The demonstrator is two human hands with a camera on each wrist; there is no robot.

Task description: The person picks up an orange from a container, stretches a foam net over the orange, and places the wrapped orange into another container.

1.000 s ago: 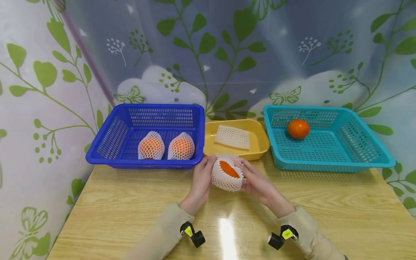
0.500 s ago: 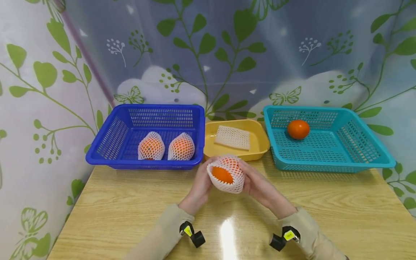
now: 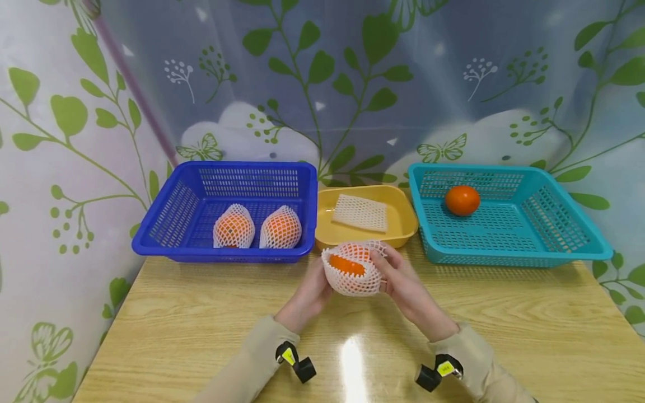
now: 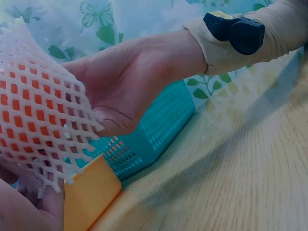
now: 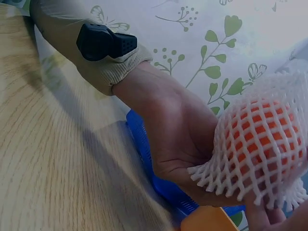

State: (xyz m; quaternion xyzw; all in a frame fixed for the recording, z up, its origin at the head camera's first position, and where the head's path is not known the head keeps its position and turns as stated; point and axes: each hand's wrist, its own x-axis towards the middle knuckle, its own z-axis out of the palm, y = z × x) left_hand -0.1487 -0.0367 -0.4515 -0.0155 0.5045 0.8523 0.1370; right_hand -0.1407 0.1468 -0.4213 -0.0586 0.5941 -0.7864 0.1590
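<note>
Between both hands, above the table, is an orange-red fruit (image 3: 345,265) that looks like a tomato, wrapped in a white foam net (image 3: 359,284). The net gapes on the side towards me, baring a strip of skin. My left hand (image 3: 313,286) holds it from the left, its fingers mostly hidden behind the net. From the right, my right hand (image 3: 405,285) grips the net, thumb on top near its gathered end. In the right wrist view the net's toothed edge (image 5: 231,185) lies against the left palm.
A blue basket (image 3: 166,247) at left holds two netted fruits (image 3: 234,226). Behind the hands, a yellow tray (image 3: 403,224) contains a flat foam net (image 3: 360,212). One bare orange-red fruit (image 3: 462,200) sits in the teal basket (image 3: 509,256) at right. A patterned curtain hangs behind.
The netted fruit has been turned in the hands, and its bare opening has shifted left. The right thumb has moved onto the net's upper right end. Baskets and tray are unchanged.
</note>
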